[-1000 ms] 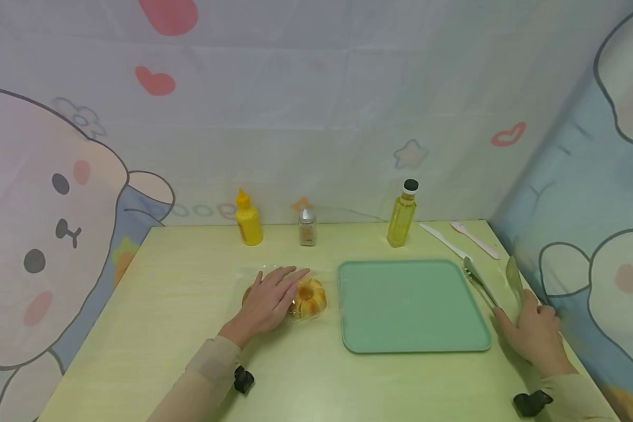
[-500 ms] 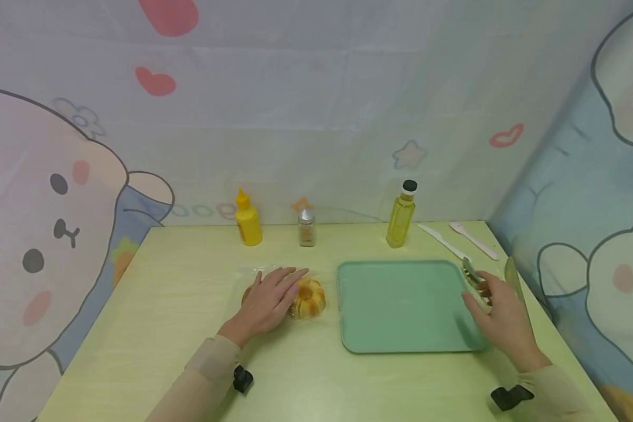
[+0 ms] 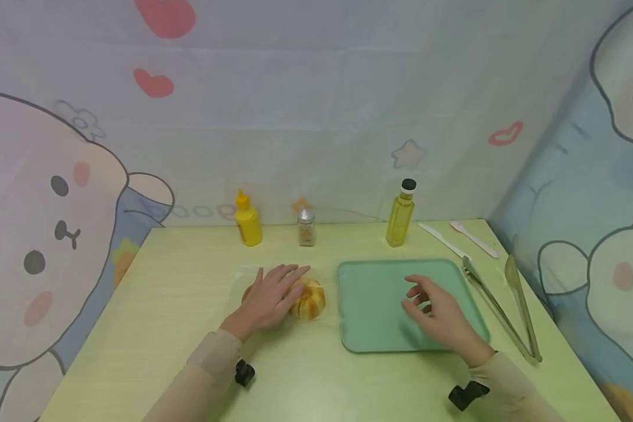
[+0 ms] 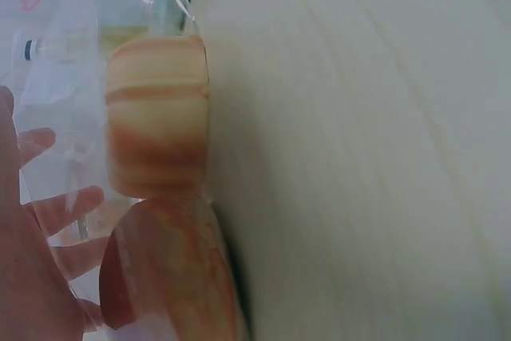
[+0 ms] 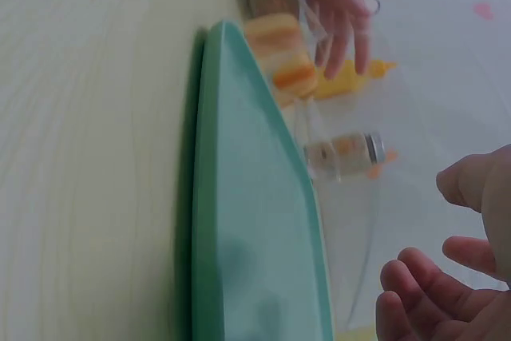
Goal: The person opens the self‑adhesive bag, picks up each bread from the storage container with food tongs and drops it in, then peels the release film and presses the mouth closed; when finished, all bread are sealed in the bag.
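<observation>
Tongs (image 3: 523, 305) now untouched, right hand (image 3: 438, 312) loose-fingered over tray (image 3: 370, 308), left hand (image 3: 269, 298) straight-fingered

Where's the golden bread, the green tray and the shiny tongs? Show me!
Golden bread (image 3: 310, 300): head view, on its uncovered top.
Green tray (image 3: 371, 305): head view, on its bare flat bottom.
Shiny tongs (image 3: 524, 308): head view, on one metal leg.

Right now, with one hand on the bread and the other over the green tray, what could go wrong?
The left hand lies on the clear-wrapped bread, so pressing harder might squash it. The right sleeve is near the hinge end of the spread tongs and could catch them. The right hand hovers over the tray; dipping might bump it.
</observation>
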Action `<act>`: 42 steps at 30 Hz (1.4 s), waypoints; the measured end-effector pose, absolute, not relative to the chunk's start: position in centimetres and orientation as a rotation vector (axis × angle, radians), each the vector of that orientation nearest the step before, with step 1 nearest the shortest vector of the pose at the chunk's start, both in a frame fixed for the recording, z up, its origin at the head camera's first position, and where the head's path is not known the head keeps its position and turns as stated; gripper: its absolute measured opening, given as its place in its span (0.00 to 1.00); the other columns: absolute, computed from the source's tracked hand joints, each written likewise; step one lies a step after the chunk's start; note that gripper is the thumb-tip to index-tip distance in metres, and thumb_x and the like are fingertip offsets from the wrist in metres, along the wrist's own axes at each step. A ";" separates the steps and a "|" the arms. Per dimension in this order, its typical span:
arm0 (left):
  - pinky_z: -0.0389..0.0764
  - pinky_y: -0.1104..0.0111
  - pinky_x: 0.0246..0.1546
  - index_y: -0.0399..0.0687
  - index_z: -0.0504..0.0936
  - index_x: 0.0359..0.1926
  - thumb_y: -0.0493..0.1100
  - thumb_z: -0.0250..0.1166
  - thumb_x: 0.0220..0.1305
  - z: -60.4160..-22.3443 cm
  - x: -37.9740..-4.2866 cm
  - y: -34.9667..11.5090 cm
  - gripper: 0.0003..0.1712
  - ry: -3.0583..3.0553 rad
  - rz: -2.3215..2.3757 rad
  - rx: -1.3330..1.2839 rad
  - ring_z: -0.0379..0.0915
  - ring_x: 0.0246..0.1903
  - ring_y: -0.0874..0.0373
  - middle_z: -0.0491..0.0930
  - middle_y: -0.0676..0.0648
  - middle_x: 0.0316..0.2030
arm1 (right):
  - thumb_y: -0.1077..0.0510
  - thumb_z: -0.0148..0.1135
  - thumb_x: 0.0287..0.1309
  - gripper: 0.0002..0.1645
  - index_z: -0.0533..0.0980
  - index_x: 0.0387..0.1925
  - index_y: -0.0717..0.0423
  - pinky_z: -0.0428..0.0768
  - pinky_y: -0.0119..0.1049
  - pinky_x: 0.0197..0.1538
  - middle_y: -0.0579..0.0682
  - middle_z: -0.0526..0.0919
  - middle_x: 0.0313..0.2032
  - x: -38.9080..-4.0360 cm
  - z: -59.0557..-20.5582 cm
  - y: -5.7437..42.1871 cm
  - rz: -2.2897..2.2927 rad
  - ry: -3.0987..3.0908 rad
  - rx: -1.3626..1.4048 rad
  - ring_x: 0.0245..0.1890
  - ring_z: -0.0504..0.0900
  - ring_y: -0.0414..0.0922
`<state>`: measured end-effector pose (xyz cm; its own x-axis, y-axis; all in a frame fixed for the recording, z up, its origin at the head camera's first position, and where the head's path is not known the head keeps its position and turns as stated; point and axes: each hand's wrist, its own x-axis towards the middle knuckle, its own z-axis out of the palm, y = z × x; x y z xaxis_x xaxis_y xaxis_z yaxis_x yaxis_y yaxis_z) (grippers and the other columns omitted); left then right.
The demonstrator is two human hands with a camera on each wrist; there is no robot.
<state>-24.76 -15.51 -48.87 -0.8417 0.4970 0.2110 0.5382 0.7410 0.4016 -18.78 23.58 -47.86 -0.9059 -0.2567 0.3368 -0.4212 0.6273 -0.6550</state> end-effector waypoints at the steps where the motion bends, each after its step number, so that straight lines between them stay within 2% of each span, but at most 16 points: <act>1: 0.48 0.24 0.71 0.61 0.67 0.80 0.61 0.43 0.84 -48.7 -24.8 -15.5 0.31 -2.853 -0.700 -0.851 0.60 0.76 0.38 0.69 0.43 0.74 | 0.58 0.65 0.73 0.26 0.72 0.68 0.57 0.84 0.35 0.40 0.50 0.84 0.45 -18.8 -47.9 23.1 1.158 -2.648 0.573 0.40 0.83 0.40; 9: 0.56 0.31 0.72 0.56 0.68 0.79 0.60 0.41 0.85 -47.1 -26.4 -14.2 0.31 -2.872 -0.739 -0.930 0.60 0.76 0.42 0.67 0.41 0.76 | 0.55 0.64 0.74 0.28 0.71 0.70 0.58 0.84 0.34 0.41 0.44 0.83 0.44 -18.9 -48.2 19.0 1.320 -2.695 0.695 0.40 0.83 0.37; 17: 0.60 0.41 0.74 0.52 0.75 0.74 0.60 0.39 0.86 -45.9 -28.1 -12.0 0.31 -2.922 -0.799 -1.065 0.63 0.75 0.46 0.70 0.45 0.74 | 0.54 0.62 0.75 0.30 0.69 0.72 0.60 0.83 0.32 0.40 0.45 0.86 0.41 -18.4 -47.9 16.0 1.468 -2.726 0.790 0.37 0.84 0.37; 22: 0.59 0.43 0.75 0.54 0.76 0.72 0.60 0.38 0.86 -45.7 -29.1 -10.7 0.31 -2.963 -0.804 -1.139 0.63 0.75 0.51 0.72 0.49 0.72 | 0.54 0.62 0.76 0.34 0.64 0.76 0.59 0.83 0.35 0.40 0.48 0.88 0.39 -17.8 -47.8 14.7 1.750 -2.748 0.711 0.34 0.86 0.44; 25: 0.63 0.48 0.74 0.54 0.76 0.73 0.54 0.41 0.87 -45.6 -29.7 -10.0 0.26 -2.979 -0.819 -1.171 0.66 0.73 0.52 0.73 0.49 0.71 | 0.55 0.60 0.77 0.36 0.60 0.78 0.60 0.83 0.36 0.39 0.51 0.90 0.39 -17.5 -47.7 14.0 1.977 -2.737 0.665 0.35 0.87 0.51; 27: 0.66 0.51 0.73 0.53 0.75 0.73 0.48 0.42 0.86 -45.5 -30.0 -9.7 0.25 -3.008 -0.838 -1.176 0.68 0.71 0.52 0.73 0.49 0.71 | 0.56 0.59 0.77 0.38 0.57 0.80 0.59 0.81 0.35 0.37 0.53 0.90 0.40 -17.3 -47.7 13.4 2.089 -2.734 0.661 0.36 0.86 0.52; 29: 0.70 0.53 0.70 0.53 0.74 0.74 0.41 0.42 0.83 -45.5 -30.2 -9.3 0.26 -3.047 -0.878 -1.180 0.74 0.64 0.50 0.73 0.48 0.71 | 0.58 0.58 0.77 0.40 0.53 0.81 0.58 0.81 0.34 0.36 0.57 0.90 0.44 -17.1 -47.8 12.8 2.192 -2.724 0.660 0.36 0.86 0.51; 33: 0.71 0.53 0.70 0.52 0.74 0.74 0.34 0.40 0.79 -45.9 -30.7 -9.0 0.30 -3.102 -0.863 -1.188 0.73 0.65 0.50 0.72 0.48 0.72 | 0.59 0.59 0.76 0.46 0.46 0.84 0.57 0.82 0.34 0.36 0.63 0.88 0.51 -16.6 -48.0 11.6 2.349 -2.691 0.622 0.35 0.87 0.47; 36: 0.67 0.53 0.74 0.50 0.76 0.72 0.32 0.41 0.78 -46.3 -31.0 -8.9 0.30 -3.106 -0.805 -1.185 0.66 0.73 0.50 0.72 0.48 0.73 | 0.59 0.59 0.76 0.49 0.41 0.84 0.57 0.83 0.36 0.38 0.66 0.85 0.56 -16.5 -48.4 10.8 2.433 -2.652 0.565 0.36 0.89 0.46; 42: 0.66 0.52 0.74 0.44 0.78 0.70 0.33 0.45 0.78 -46.5 -31.3 -8.6 0.27 -3.119 -0.768 -1.170 0.66 0.73 0.46 0.73 0.43 0.71 | 0.58 0.59 0.76 0.51 0.38 0.84 0.59 0.84 0.37 0.39 0.69 0.81 0.61 -16.8 -49.1 9.6 2.505 -2.611 0.448 0.36 0.89 0.46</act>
